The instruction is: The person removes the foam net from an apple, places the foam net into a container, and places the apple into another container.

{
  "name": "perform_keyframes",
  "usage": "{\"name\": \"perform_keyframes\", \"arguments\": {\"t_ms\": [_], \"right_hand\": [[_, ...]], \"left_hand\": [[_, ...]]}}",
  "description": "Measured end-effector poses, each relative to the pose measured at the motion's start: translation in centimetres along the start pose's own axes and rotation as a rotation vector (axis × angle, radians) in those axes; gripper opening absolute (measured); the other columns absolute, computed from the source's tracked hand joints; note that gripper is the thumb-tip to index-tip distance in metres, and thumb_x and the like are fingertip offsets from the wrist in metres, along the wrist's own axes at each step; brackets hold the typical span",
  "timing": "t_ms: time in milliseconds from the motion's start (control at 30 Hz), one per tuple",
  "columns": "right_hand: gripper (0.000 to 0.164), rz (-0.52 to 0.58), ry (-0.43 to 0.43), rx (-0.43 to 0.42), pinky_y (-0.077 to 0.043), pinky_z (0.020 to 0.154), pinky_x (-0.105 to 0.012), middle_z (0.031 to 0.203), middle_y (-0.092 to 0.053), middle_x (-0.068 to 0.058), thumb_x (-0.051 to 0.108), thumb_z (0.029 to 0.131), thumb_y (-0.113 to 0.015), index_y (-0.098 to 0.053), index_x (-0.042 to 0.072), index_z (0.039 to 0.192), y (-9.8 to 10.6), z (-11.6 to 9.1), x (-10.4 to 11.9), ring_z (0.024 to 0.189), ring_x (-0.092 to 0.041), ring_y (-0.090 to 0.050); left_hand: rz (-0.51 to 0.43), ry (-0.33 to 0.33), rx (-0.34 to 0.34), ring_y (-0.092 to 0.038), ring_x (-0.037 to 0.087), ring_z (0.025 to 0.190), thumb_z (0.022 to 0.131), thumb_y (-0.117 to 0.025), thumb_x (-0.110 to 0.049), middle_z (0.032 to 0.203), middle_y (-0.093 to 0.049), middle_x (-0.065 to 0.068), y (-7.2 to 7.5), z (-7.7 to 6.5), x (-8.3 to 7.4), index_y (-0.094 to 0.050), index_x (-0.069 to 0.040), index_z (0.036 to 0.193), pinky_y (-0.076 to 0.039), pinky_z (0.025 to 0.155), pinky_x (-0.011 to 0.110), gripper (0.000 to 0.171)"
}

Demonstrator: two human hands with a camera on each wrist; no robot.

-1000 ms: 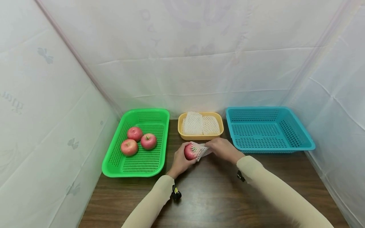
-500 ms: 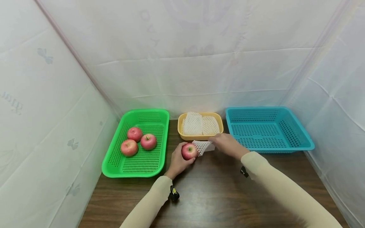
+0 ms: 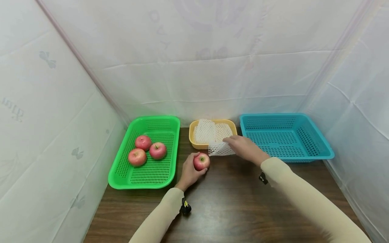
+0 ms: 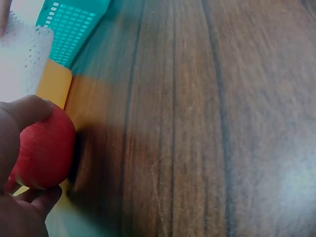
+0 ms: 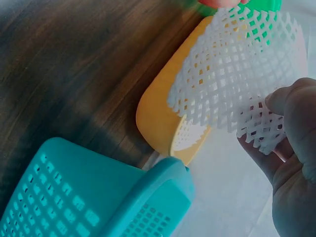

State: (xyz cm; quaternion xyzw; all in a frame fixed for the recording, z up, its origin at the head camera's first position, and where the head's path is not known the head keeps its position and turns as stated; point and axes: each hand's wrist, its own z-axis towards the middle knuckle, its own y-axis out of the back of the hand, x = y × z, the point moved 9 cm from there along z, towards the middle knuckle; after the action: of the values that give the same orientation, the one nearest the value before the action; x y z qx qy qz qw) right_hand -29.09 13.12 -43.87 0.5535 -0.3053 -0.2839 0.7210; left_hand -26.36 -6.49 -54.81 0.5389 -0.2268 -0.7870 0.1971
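My left hand (image 3: 189, 172) grips a red apple (image 3: 202, 162) near the middle of the table, fingers and thumb curled around its side. In the left wrist view the same apple (image 4: 47, 148) shows plain red skin with no net on it. White foam netting (image 5: 222, 74) is pinched between the thumb and fingers of my right hand (image 5: 296, 133). In the head view that netting (image 3: 219, 149) hangs in front of the yellow tray (image 3: 199, 146), apart from the apple, with my right hand (image 3: 244, 148) at its right end.
A green basket (image 3: 143, 185) with several apples (image 3: 158, 151) stands at the left. More foam nets (image 3: 205, 131) lie in the yellow tray at the back. The blue basket (image 3: 288, 158) is at the right. White sheeting (image 3: 188, 84) encloses the back and sides.
The foam netting came off the apple and moved right and up with my right hand. My left hand and the apple shifted slightly left, then stayed nearly still.
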Motion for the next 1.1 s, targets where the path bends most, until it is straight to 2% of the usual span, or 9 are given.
{"name": "perform_keyframes", "arguments": {"t_ms": [67, 200, 333, 433, 600, 700, 867, 967, 1100], "right_hand": [[0.04, -0.003, -0.018, 0.002, -0.056, 0.08, -0.035, 0.111, -0.068, -0.006, 0.01, 0.094, -0.063, -0.057, 0.015, 0.133, 0.1, 0.2, -0.1, 0.093, -0.018, -0.066], [0.053, 0.006, -0.044, 0.013, -0.056, 0.076, -0.034, 0.108, -0.067, -0.005, 0.01, 0.095, -0.063, -0.047, 0.022, 0.143, 0.0, 0.6, -0.4, 0.083, -0.017, -0.063], [0.05, 0.018, -0.046, -0.017, -0.057, 0.074, -0.036, 0.106, -0.067, -0.007, 0.009, 0.097, -0.057, -0.044, 0.025, 0.143, 0.3, 1.1, -0.5, 0.079, -0.018, -0.063], [0.037, 0.051, -0.04, -0.081, -0.056, 0.074, -0.036, 0.11, -0.067, -0.007, 0.008, 0.098, -0.056, -0.053, 0.022, 0.132, 0.9, 1.3, -0.6, 0.082, -0.018, -0.064], [0.022, 0.131, -0.022, -0.222, -0.052, 0.064, -0.031, 0.11, -0.065, -0.005, 0.006, 0.098, -0.055, -0.065, 0.014, 0.116, 2.1, 1.4, -0.9, 0.071, -0.015, -0.058], [0.026, 0.145, -0.024, -0.278, -0.053, 0.064, -0.032, 0.11, -0.066, -0.009, 0.006, 0.098, -0.055, -0.066, 0.008, 0.122, 2.2, 1.9, -1.1, 0.07, -0.016, -0.059], [0.034, 0.17, -0.075, -0.317, -0.054, 0.071, -0.038, 0.117, -0.067, -0.016, 0.005, 0.097, -0.057, -0.06, 0.002, 0.131, 1.6, 2.9, -2.2, 0.084, -0.024, -0.066], [0.035, 0.191, -0.104, -0.336, -0.052, 0.064, -0.036, 0.111, -0.067, -0.018, 0.005, 0.096, -0.058, -0.058, 0.0, 0.131, 1.2, 3.3, -3.0, 0.071, -0.021, -0.062], [0.036, 0.24, -0.17, -0.344, -0.043, 0.051, -0.031, 0.104, -0.067, -0.018, 0.006, 0.097, -0.058, -0.058, 0.001, 0.133, 0.6, 3.6, -4.1, 0.048, -0.013, -0.045]], "left_hand": [[0.002, -0.012, 0.001, -0.058, 0.028, 0.112, 0.07, -0.087, -0.017, 0.124, -0.059, 0.012, 0.0, -0.1, -0.2, -0.053, -0.007, 0.128, -0.049, 0.093, 0.046, 0.068], [0.01, -0.022, -0.007, -0.059, 0.029, 0.111, 0.069, -0.087, -0.017, 0.123, -0.06, 0.013, 0.2, -0.2, -0.5, -0.053, -0.006, 0.128, -0.05, 0.092, 0.046, 0.069], [0.019, -0.023, -0.016, -0.06, 0.029, 0.11, 0.069, -0.088, -0.017, 0.122, -0.06, 0.012, 0.4, -0.2, -0.6, -0.054, -0.006, 0.127, -0.05, 0.091, 0.046, 0.068], [0.018, -0.019, -0.01, -0.06, 0.028, 0.111, 0.069, -0.088, -0.018, 0.123, -0.06, 0.012, 0.3, -0.1, -0.6, -0.053, -0.007, 0.127, -0.05, 0.092, 0.045, 0.068], [0.018, -0.01, 0.001, -0.059, 0.027, 0.112, 0.069, -0.088, -0.018, 0.125, -0.06, 0.011, 0.1, -0.1, -0.5, -0.053, -0.008, 0.128, -0.049, 0.093, 0.044, 0.069], [0.02, 0.002, 0.0, -0.059, 0.027, 0.113, 0.069, -0.088, -0.018, 0.126, -0.06, 0.01, 0.1, -0.1, -0.3, -0.053, -0.008, 0.127, -0.049, 0.093, 0.044, 0.068], [0.022, 0.01, 0.004, -0.058, 0.025, 0.115, 0.07, -0.088, -0.02, 0.131, -0.059, 0.007, -0.1, -0.1, -0.2, -0.053, -0.009, 0.127, -0.049, 0.095, 0.043, 0.068], [0.028, 0.017, 0.006, -0.058, 0.025, 0.116, 0.07, -0.088, -0.02, 0.131, -0.058, 0.006, -0.1, -0.1, -0.3, -0.052, -0.01, 0.127, -0.048, 0.095, 0.043, 0.068], [0.03, 0.029, 0.01, -0.058, 0.025, 0.116, 0.07, -0.088, -0.021, 0.131, -0.058, 0.006, -0.2, 0.1, -0.2, -0.052, -0.01, 0.128, -0.048, 0.095, 0.042, 0.068]]}}
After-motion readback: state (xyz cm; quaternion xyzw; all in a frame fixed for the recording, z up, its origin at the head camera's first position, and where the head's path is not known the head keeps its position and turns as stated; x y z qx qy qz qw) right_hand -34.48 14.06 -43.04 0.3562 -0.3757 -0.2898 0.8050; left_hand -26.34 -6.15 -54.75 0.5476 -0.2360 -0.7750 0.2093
